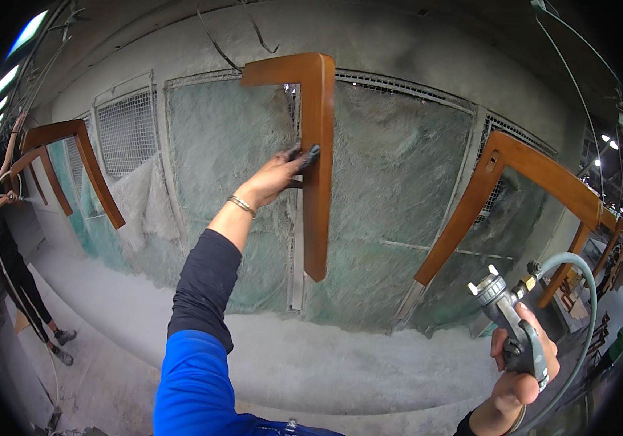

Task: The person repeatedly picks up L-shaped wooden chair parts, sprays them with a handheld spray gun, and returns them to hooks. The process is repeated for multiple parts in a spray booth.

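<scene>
An L-shaped brown wooden furniture frame (316,218) hangs upright in front of me from a hook. My left hand (276,178) is closed on the inner edge of its long leg, with dark-stained fingertips over the front face. At the lower right, my right hand (547,347) is wrapped around a grey metal spray gun (507,312). The gun's nozzle points up and to the left, apart from the wood. A pale hose (592,291) curves from the gun down along the right.
Another wooden frame (464,207) hangs to the right, with more behind it. At far left, a person in dark clothes (10,254) stands near other hanging wooden frames (97,174). A filter-covered wall (391,189) stands behind, above a pale, dusty floor (108,305).
</scene>
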A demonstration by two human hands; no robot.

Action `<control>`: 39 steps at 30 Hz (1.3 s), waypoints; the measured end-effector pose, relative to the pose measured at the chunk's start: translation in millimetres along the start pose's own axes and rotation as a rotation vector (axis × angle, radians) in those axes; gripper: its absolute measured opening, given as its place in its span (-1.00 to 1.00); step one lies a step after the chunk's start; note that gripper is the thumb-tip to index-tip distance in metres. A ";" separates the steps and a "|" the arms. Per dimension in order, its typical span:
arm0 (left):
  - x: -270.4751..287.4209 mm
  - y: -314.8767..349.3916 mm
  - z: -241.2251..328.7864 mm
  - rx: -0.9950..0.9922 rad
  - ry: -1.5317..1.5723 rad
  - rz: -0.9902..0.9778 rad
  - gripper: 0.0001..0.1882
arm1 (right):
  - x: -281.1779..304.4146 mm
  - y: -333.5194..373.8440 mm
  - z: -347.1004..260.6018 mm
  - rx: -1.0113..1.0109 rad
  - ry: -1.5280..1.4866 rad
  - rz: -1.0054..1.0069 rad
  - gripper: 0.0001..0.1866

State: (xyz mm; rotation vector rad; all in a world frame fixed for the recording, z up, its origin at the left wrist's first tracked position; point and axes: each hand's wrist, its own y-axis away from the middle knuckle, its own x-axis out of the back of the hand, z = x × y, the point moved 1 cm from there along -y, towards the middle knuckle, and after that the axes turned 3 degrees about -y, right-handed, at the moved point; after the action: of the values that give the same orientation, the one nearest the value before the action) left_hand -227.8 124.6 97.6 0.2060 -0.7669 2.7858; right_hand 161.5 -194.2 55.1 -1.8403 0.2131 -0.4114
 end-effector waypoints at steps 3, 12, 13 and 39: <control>-18.8 -11.8 12.4 -0.051 0.138 -0.154 -0.33 | -12.2 -1.3 -3.8 -0.098 0.058 0.091 0.17; -32.3 -28.8 11.9 -0.092 0.375 0.055 -0.45 | -60.1 -11.6 -7.4 -0.031 0.043 0.083 0.19; -30.3 -30.3 10.4 -0.123 0.354 0.104 -0.44 | -66.3 -14.9 -6.9 -0.006 0.068 0.073 0.18; 87.9 -31.5 -28.8 0.158 0.117 0.498 -0.32 | -108.5 -66.9 1.6 -0.029 0.155 -0.002 0.23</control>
State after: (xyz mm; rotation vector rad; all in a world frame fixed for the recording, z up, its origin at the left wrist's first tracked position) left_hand -305.7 183.0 105.8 -0.1428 -0.6389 3.2918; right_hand 58.1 -134.5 99.6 -1.8387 0.3246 -0.5558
